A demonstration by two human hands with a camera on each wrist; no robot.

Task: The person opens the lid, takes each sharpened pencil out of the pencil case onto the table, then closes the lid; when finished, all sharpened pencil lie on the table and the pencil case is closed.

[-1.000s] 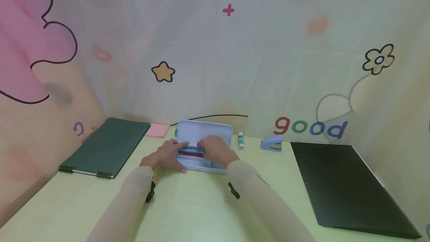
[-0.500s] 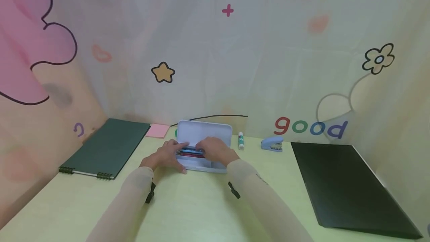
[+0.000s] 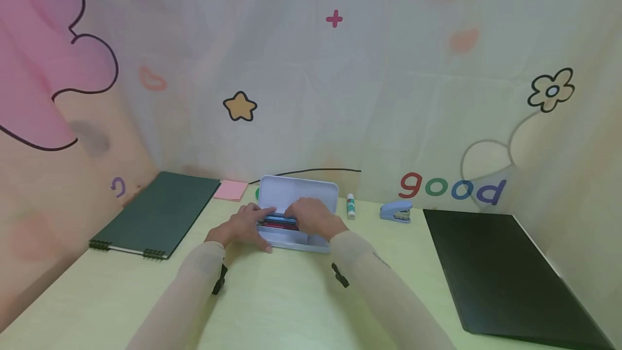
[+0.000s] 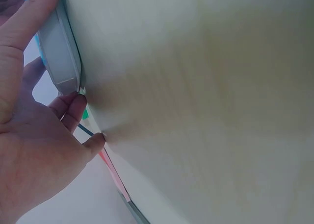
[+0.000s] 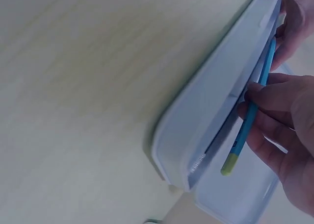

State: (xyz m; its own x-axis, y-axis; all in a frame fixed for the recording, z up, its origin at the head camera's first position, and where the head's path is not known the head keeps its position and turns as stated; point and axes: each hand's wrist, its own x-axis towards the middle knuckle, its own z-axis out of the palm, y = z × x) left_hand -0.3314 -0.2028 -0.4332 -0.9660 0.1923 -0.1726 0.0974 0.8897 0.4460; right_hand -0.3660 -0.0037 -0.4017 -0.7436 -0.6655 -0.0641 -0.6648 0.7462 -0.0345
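A pale cloth backdrop printed with a pink cloud, a yellow star, a flower and the word "good" hangs behind a light yellow-green desk (image 3: 291, 296). Near the middle of the desk's far edge lies an open pale blue pencil case (image 3: 297, 199), its lid standing up toward the backdrop and its tray lying flat with pens inside.

The left hand (image 3: 240, 227) rests on the desk at the left end of the pencil case, thumb along the near wall of the tray and fingers lying relaxed against that end; in the left wrist view the fingers touch the rounded corner of the case (image 4: 59, 52). The right hand (image 3: 311, 217) lies over the right half of the tray, its fingers curled round a blue pen (image 5: 248, 118) with a yellow-green end; the pen runs lengthwise along the tray, just above the other pens. A red pen (image 3: 278, 226) shows in the tray between the two hands.

At the desk's far left lies a dark green spiral-bound notebook (image 3: 157, 214), with a pink sticky-note pad (image 3: 231, 190) just beyond it near the far edge. Right of the case, a small glue stick (image 3: 351, 206) stands upright, then a blue stapler (image 3: 396, 211). A black folder (image 3: 500, 271) covers the desk's right side.
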